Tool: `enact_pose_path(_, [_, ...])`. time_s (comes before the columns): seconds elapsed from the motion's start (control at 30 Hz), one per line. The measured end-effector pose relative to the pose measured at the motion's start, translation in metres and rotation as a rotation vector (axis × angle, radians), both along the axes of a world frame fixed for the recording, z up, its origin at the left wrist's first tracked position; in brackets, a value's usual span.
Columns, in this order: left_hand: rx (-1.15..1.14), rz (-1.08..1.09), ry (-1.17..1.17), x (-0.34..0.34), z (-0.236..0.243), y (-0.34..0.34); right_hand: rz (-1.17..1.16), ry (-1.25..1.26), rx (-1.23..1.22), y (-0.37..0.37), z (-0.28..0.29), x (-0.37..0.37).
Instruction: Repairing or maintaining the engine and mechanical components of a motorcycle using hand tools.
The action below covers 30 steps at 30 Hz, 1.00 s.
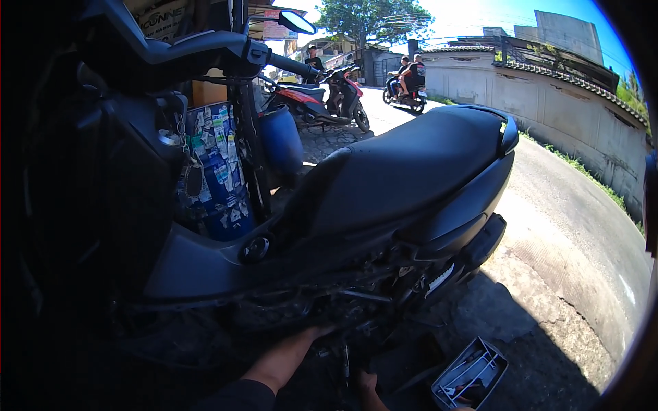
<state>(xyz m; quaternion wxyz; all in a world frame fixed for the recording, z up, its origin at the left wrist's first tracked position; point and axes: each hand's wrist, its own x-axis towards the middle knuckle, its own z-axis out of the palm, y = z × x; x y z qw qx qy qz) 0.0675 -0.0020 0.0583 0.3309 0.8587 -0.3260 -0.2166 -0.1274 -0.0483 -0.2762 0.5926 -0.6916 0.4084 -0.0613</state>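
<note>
A black scooter [404, 164] stands side-on in front of me, its lower side in deep shadow with mechanical parts showing. My left hand [321, 333] reaches in under the scooter's body; its fingers are lost in the dark among the parts. Lower and to the right, my right hand [368, 379] is near the ground, close to a thin upright metal piece [346, 359]. Shadow hides the right hand's fingers, so whether it grips anything does not show. A tray [439, 392] with metal rods and tools lies on the ground to the right.
Behind the scooter stand a blue drum [233, 205] covered in torn stickers and a smaller blue barrel [281, 140]. A red and black scooter [308, 99] is parked beyond, with a person [314, 61] beside it. Two people ride a motorbike [411, 99] on the road [582, 198].
</note>
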Motion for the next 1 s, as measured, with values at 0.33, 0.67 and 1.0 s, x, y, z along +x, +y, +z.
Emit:
enact_pose_path(0.33, [0.001,-0.049,-0.032,0.004,0.029,-0.013,0.203,0.106,-0.336,-0.011,-0.058,0.007])
enact_pose_path(0.67, [0.048,-0.011,0.001,0.004,0.003,0.019,-0.250,0.000,0.002,0.011,0.085,-0.022])
enact_pose_path(1.0, [0.285,-0.103,0.363,-0.126,-0.142,0.072,-0.209,-0.318,-0.067,-0.033,0.188,0.018])
